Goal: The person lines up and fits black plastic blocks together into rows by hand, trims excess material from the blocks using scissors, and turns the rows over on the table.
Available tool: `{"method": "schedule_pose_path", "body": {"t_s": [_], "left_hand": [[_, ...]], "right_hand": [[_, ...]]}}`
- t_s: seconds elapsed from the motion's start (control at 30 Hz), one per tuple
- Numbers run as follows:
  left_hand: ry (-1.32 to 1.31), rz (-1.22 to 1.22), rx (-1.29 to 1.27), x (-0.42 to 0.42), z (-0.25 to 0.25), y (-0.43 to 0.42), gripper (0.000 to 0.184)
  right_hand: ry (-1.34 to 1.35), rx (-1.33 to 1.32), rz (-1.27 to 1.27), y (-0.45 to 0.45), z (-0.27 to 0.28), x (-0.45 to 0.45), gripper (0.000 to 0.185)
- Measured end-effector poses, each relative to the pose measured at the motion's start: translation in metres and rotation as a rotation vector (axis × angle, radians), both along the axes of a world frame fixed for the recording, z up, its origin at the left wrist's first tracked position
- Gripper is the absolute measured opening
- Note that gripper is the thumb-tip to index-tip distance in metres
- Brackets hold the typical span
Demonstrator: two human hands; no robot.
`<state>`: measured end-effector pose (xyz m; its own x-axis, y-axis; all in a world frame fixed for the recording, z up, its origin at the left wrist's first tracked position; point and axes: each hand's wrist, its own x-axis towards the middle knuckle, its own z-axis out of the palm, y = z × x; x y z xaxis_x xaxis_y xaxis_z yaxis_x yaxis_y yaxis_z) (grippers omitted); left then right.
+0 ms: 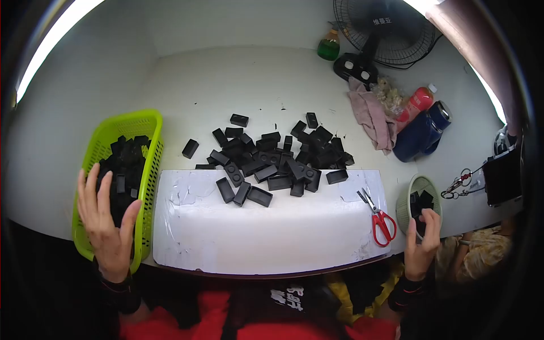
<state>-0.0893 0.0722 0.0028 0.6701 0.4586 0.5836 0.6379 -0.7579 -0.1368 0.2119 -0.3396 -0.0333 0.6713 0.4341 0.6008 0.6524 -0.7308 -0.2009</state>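
My left hand (109, 229) is over the long lime-green basket (156, 127), its fingers spread and nothing gripped. Inside that basket lies a heap of small black rectangular plastic pieces (129, 156), partly hidden by the hand. My right hand (422, 246) is at the front rim of a small pale-green basket (403, 207). Its thumb and fingers stand apart, and black pieces (422, 199) show in the basket behind them. Between the hands, a loose pile of black hollow rectangular blocks (266, 158) spreads over the table and the back edge of a white board (255, 232).
Red-handled scissors (383, 224) lie on the board's right side. Farther back right are a pink cloth (371, 116), a dark blue flask (416, 136), a red-labelled bottle (418, 102), a green spray bottle (328, 46) and a black fan (362, 62). Keys (458, 184) hang at right.
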Motion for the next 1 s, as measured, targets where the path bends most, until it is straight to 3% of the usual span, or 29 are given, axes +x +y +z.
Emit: {"method": "schedule_pose_path", "body": {"t_s": [0.1,0.2,0.3,0.5,0.57,0.8,1.0], "left_hand": [[-0.064,-0.618,-0.398,0.084,-0.013,-0.039,0.057],[-0.063,-0.742,-0.338,0.169,-0.055,-0.055,0.058],[-0.032,-0.835,-0.355,0.211,-0.091,-0.049,0.053],[-0.154,-0.924,-0.524,0.134,-0.046,-0.067,0.053],[-0.03,-0.864,-0.595,0.098,-0.035,-0.075,0.057],[0.061,-0.753,-0.74,0.069,-0.066,-0.105,0.063],[0.014,-0.821,-0.802,0.065,-0.08,-0.1,0.056]], "right_hand": [[0.082,-0.105,0.455,0.095,0.01,-0.005,0.036],[0.156,-0.256,0.659,0.161,-0.008,0.014,0.069],[0.167,-0.238,0.787,0.185,-0.031,0.024,0.061],[0.134,0.029,0.802,0.146,-0.008,-0.027,0.053],[0.129,0.056,0.797,0.134,-0.008,-0.05,0.054],[0.303,0.284,0.791,0.132,-0.049,-0.106,0.057],[0.315,0.236,0.724,0.126,-0.062,-0.118,0.058]]}}
